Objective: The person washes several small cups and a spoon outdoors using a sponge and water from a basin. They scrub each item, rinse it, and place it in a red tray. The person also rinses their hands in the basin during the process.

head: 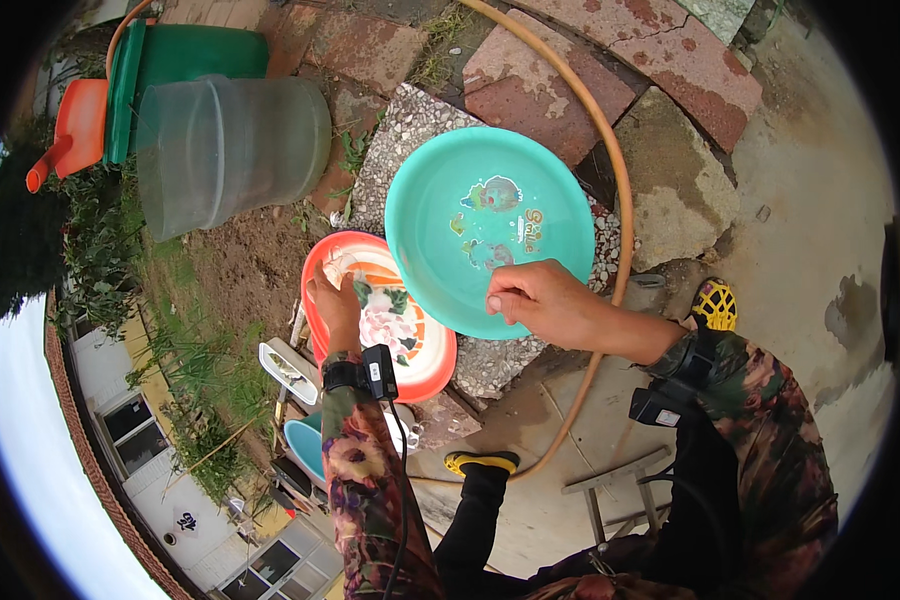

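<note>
A turquoise basin (435,187) with cartoon prints on its floor rests on a speckled stone slab (412,124). My right hand (547,300) hovers over its near rim, fingers curled, with nothing visible in them. To the left, partly under the turquoise basin's edge, lies a red-rimmed basin (439,379) with an orange-and-white inside and a peony pattern. My left hand (335,300) reaches over the left part of that basin, its fingertips at a small pale item (337,266) by the rim. Whether the fingers grip it cannot be told.
An orange hose (621,187) curves round the slab's right side. Upper left are a clear plastic bucket (232,150), a green bin (195,52) and an orange dipper (79,127). A white-edged tray (289,371), blue basin (307,446) and wooden stool (622,487) lie nearer.
</note>
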Demonstrator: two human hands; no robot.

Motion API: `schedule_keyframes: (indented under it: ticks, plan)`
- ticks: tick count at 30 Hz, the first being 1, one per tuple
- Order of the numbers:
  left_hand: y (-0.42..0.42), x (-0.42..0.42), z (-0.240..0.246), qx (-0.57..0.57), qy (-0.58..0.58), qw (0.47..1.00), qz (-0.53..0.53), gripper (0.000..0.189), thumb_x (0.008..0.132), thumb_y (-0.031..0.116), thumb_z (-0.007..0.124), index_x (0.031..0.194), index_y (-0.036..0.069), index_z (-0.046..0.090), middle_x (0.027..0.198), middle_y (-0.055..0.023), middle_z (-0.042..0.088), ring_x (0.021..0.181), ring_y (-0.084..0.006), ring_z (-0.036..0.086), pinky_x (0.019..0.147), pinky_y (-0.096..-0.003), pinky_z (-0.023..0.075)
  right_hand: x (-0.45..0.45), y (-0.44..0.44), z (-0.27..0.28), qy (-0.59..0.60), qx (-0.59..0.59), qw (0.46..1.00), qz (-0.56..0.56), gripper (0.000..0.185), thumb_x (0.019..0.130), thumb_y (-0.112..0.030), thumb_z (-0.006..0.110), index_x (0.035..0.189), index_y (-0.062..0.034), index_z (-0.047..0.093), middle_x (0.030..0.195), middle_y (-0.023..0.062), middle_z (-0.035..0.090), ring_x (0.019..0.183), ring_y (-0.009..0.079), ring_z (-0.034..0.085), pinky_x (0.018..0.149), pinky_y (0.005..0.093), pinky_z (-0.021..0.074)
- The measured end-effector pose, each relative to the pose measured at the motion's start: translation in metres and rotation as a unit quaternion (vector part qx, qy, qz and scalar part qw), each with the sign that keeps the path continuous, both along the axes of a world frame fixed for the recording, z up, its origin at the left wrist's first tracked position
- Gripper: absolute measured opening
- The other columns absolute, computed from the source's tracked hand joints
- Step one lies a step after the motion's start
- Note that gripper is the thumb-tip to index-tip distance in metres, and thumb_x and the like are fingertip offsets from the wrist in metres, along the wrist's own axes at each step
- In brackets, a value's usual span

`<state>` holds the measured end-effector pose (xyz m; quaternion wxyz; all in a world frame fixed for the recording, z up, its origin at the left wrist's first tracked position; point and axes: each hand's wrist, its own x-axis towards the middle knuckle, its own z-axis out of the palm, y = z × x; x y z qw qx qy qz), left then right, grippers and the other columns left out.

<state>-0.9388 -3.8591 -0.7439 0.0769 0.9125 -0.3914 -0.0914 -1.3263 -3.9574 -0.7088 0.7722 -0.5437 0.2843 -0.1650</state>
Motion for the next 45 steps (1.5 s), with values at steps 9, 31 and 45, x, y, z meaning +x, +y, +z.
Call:
schedule_keyframes:
  ticks: [9,31,45]
  plan:
    - [0.007,-0.134,0.08,-0.352,0.169,0.919,0.056,0.05,0.091,0.014,0.063,0.135,-0.001,0.043,0.117,-0.0142,0.05,0.084,-0.021,0.062,0.071,-0.0334,0.0533,0.012,0.0,-0.04,-0.002,0.056,0.99,-0.131,0.013,0.088,-0.007,0.054,0.097,-0.0007,0.06,0.079,0.0103,0.062,0.069,0.0201,0.059,0.063,0.0359,0.0478]
    - [-0.052,-0.257,0.001,-0.284,0.654,0.656,0.25,0.05,0.097,0.032,0.045,0.138,0.006,0.037,0.104,-0.0116,0.059,0.08,-0.0195,0.06,0.062,-0.0313,0.0501,0.033,-0.006,-0.068,0.038,0.094,0.985,-0.136,0.023,0.093,-0.016,0.05,0.1,0.0019,0.063,0.088,0.0151,0.065,0.081,0.0276,0.064,0.07,0.0384,0.0498]
    - [-0.056,-0.251,0.025,-0.262,0.685,0.617,0.287,0.051,0.103,0.037,0.031,0.137,0.0,0.039,0.124,-0.0177,0.053,0.113,-0.0304,0.056,0.099,-0.0418,0.0465,0.031,0.004,-0.036,0.062,-0.333,0.932,-0.13,0.007,0.086,-0.015,0.054,0.086,-0.0083,0.057,0.083,0.0049,0.062,0.092,0.0236,0.053,0.077,0.0428,0.0344]
